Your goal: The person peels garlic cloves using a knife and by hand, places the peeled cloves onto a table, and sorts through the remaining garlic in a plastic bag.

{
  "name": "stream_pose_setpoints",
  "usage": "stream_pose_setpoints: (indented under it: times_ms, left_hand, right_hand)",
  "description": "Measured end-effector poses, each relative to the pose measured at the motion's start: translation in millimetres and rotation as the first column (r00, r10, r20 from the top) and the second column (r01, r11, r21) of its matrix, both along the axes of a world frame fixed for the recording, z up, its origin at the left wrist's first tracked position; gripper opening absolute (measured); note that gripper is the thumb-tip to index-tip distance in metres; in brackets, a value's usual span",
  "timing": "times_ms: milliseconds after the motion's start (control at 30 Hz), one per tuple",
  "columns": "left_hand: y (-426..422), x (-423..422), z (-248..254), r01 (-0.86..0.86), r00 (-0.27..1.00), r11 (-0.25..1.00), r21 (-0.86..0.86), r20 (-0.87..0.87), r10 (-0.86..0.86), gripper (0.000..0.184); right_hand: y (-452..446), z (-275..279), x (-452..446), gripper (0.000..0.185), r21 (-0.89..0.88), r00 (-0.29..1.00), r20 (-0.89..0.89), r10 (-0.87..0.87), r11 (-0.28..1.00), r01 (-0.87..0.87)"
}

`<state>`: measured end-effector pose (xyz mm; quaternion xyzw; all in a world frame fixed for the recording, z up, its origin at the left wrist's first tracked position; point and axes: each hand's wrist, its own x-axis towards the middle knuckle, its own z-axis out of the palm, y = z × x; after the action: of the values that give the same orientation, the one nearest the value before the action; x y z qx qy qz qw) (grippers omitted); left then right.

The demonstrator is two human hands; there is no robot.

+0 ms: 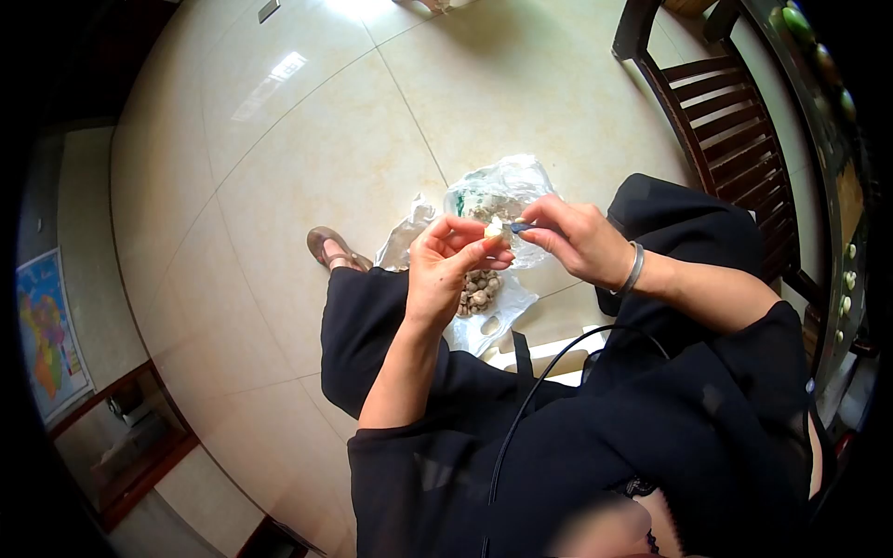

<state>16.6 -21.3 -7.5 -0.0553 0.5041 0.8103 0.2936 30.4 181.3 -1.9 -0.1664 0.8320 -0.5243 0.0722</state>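
My left hand (453, 265) pinches a small pale, roundish piece (496, 230), which looks like a mushroom, between thumb and fingertips. My right hand (581, 240) grips a small dark blue tool (521, 226), its tip close to the pale piece. The tool looks like a short knife, but its blade is too small to make out. Below my hands, several brownish roundish mushrooms (479, 290) lie on a white plastic bag (502, 321). Behind them an opened white bag with green print (526, 174) holds pale scraps; my hands partly cover it.
A dark wooden slatted chair (735, 121) stands at the right, by a dark table edge with small green and white things. Glossy beige tiles (279, 186) spread across the floor. A black cable (549, 363) crosses my lap. A colourful map (51, 335) is at the left.
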Motion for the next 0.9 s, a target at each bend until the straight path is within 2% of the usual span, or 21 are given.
stream_pose_setpoints:
  times_ms: [100, 167, 267, 333, 467, 633, 700, 833, 900]
  left_hand:
    - [-4, -2, 1, 0.022, 1.000, 1.000, 0.005, -0.009, -0.022, 0.012]
    - [-6, -2, -4, -0.030, 0.999, 0.998, -0.047, 0.015, 0.031, 0.013]
    - [-2, -1, -2, -0.033, 0.998, 0.998, -0.057, -0.049, 0.030, 0.019]
    - [-2, 0, -1, -0.033, 0.995, 0.995, -0.094, -0.097, 0.024, 0.029]
    - [-3, -1, -2, -0.001, 0.988, 0.993, -0.114, -0.151, -0.017, 0.034]
    - [-5, -3, -9, -0.019, 0.994, 0.994, -0.110, -0.113, 0.007, 0.029]
    - [-5, -3, -10, -0.032, 0.995, 0.996, -0.078, -0.099, 0.024, 0.028]
    - [1, -3, -7, -0.053, 0.996, 0.998, -0.034, -0.068, 0.051, 0.026]
    - [3, -4, -6, -0.052, 0.997, 0.998, -0.023, -0.061, 0.051, 0.025]
  right_hand:
    - [4, -13, -2, 0.013, 0.026, 0.997, 0.063, -0.037, 0.999, 0.036]
    - [2, -14, 0, 0.011, 0.039, 0.998, 0.060, -0.011, 0.999, 0.009]
    - [1, -25, 2, 0.017, 0.039, 0.974, 0.227, -0.009, 0.999, 0.001]
    - [-1, -22, -2, 0.019, 0.020, 0.961, 0.276, -0.034, 0.999, 0.030]
    - [-2, -22, -8, 0.025, -0.018, 0.921, 0.388, -0.041, 0.998, 0.052]
    - [-1, -22, -17, 0.027, -0.062, 0.876, 0.480, 0.035, 0.998, -0.006]
    - [-1, -24, -19, 0.023, -0.093, 0.798, 0.600, 0.063, 0.996, -0.009]
    - [-4, -33, -17, 0.020, 0.005, 0.887, 0.461, -0.018, 1.000, 0.017]
    - [-6, -35, -17, 0.026, 0.042, 0.919, 0.390, -0.060, 0.998, 0.047]
